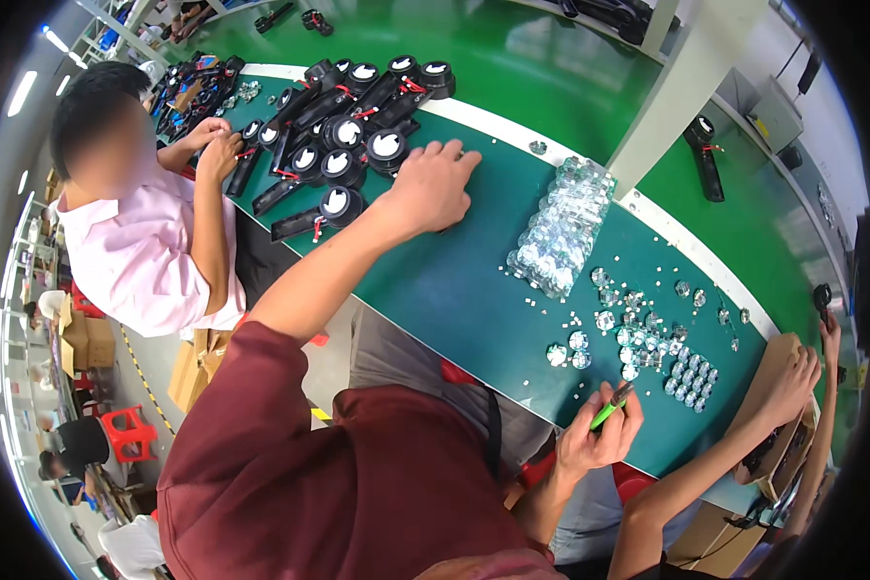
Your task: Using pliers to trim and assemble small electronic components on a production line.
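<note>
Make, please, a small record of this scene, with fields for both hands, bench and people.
Left hand: beside the black round-headed devices; grip unclear
Right hand: holding a green-handled tool
Bench top: green
Small parts: shiny stack, scattered round pieces, block in rows
Left neighbour: person in pink shirt
Right neighbour: hand near cardboard box

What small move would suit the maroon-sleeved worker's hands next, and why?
Perhaps bring the left hand over to the loose, shiny round pieces: the right hand holds a green-handled hand tool close by them, while the left is away beside the black, round-headed devices with white tops.
</note>
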### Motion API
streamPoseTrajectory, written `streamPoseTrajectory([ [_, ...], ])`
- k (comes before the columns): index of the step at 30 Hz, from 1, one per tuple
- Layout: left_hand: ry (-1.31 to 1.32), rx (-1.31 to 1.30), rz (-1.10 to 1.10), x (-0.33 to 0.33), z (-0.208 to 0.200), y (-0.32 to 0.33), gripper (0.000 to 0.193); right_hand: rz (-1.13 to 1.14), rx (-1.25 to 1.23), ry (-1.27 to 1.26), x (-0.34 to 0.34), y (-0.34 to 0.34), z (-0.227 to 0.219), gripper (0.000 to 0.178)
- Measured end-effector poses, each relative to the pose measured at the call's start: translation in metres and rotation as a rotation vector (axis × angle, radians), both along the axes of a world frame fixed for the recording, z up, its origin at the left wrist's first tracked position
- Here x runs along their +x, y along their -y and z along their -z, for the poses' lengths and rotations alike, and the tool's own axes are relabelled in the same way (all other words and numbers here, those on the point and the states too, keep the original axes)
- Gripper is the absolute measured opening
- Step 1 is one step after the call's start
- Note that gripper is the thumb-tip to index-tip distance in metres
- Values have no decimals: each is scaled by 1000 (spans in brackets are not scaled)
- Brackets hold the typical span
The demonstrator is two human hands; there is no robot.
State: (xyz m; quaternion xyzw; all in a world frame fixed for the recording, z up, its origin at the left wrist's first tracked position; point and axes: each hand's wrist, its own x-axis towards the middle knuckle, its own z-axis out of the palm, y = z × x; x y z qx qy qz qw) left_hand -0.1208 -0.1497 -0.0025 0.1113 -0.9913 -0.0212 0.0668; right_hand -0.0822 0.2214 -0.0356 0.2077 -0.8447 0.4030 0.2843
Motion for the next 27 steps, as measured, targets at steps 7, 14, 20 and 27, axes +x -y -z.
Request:
streamPoseTrajectory([
  [7,98,79,275,44,-12,-10,69,-40,1,-24,-4,2,0,9],
  [14,-33,314,177,67,-19,2,92,-18,5,-29,-2,4,0,10],
  [20,-166,253,45,65,1,-11,63,-29,21,38,2,0,6,13],
  [27,-221,239,50,70,19,-50,56,-7,22,-2,0,5,3,12],
])
